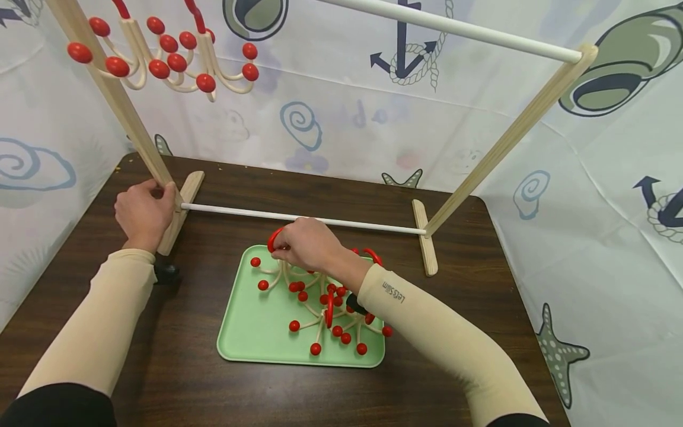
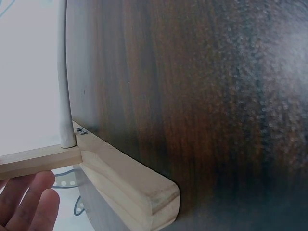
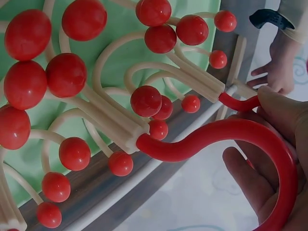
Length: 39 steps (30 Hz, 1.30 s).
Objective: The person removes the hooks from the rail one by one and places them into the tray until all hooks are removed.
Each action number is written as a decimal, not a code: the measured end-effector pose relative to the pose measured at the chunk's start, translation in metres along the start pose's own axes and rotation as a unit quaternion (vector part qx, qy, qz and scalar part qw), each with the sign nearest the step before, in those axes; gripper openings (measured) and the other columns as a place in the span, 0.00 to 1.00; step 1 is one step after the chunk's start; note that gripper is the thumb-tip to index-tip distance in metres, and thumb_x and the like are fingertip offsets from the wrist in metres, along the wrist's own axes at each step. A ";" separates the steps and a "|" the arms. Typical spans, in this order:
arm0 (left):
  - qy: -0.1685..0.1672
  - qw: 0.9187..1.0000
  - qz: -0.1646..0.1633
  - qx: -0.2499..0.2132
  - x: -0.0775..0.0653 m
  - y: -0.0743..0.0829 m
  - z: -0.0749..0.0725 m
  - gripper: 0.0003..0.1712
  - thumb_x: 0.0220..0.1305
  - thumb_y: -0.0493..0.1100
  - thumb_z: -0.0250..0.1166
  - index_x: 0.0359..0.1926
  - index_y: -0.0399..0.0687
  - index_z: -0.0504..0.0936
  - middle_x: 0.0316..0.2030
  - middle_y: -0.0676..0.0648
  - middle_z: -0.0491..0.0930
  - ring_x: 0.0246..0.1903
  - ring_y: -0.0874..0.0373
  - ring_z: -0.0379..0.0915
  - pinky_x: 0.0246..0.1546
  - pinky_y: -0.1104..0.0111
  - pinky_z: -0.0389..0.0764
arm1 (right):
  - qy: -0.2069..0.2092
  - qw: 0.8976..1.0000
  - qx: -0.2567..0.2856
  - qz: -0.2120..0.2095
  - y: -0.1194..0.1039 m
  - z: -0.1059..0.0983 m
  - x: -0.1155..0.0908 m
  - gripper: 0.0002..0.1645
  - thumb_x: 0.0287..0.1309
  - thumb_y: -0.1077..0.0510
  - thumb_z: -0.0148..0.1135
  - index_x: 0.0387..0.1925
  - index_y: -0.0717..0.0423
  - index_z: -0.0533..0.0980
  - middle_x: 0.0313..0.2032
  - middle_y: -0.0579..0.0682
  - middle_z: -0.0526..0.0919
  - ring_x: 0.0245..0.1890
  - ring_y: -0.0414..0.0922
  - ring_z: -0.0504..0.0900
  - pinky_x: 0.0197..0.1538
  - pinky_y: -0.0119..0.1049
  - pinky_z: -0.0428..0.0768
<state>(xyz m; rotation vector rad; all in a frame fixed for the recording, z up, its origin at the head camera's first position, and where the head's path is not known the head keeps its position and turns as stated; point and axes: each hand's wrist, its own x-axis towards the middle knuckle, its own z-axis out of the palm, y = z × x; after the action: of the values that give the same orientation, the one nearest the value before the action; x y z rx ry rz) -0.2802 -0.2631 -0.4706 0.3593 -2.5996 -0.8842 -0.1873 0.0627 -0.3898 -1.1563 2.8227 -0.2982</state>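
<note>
My right hand pinches the red hook of a beaded hanger, pale curved arms tipped with red balls, at the back left of the green tray. Its arms are low over the tray. Another red hook looms in front of the hand in the right wrist view. Several similar hangers lie in the tray, one with its hook upright. My left hand holds the left wooden post low down, just above its foot.
Two beaded hangers hang by red hooks at the upper left. A white top rod and a lower rod span the posts. The right post stands on its foot. A patterned cloth backs the dark table.
</note>
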 end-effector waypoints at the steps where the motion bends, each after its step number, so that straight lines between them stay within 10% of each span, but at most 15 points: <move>1: 0.000 1.000 0.000 0.001 0.000 0.000 0.000 0.32 0.70 0.59 0.50 0.48 0.34 0.83 0.39 0.31 0.82 0.39 0.33 0.75 0.31 0.50 0.66 | 0.001 1.000 0.000 0.000 0.000 0.000 0.000 0.07 0.61 0.49 0.66 0.35 0.44 0.87 0.30 0.34 0.85 0.24 0.28 0.77 0.35 0.25 0.73; 20: -0.008 1.000 -0.005 0.001 0.001 0.002 -0.002 0.33 0.70 0.60 0.49 0.50 0.33 0.82 0.40 0.31 0.82 0.40 0.33 0.76 0.34 0.49 0.67 | -0.036 0.992 -0.120 -0.002 -0.011 -0.009 -0.014 0.12 0.63 0.46 0.63 0.42 0.42 0.87 0.30 0.37 0.87 0.23 0.35 0.81 0.30 0.30 0.76; 39: 0.001 1.000 0.003 -0.005 -0.002 -0.002 0.000 0.32 0.70 0.59 0.50 0.47 0.34 0.84 0.38 0.32 0.83 0.39 0.35 0.76 0.32 0.50 0.67 | -0.043 0.994 -0.100 0.006 -0.012 -0.028 -0.027 0.16 0.64 0.43 0.61 0.44 0.43 0.86 0.32 0.37 0.87 0.28 0.35 0.80 0.34 0.31 0.76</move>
<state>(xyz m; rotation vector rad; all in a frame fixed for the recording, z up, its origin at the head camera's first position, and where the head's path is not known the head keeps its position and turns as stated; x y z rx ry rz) -0.2788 -0.2637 -0.4721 0.3480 -2.5926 -0.8937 -0.1641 0.0772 -0.3599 -1.1544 2.8333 0.0351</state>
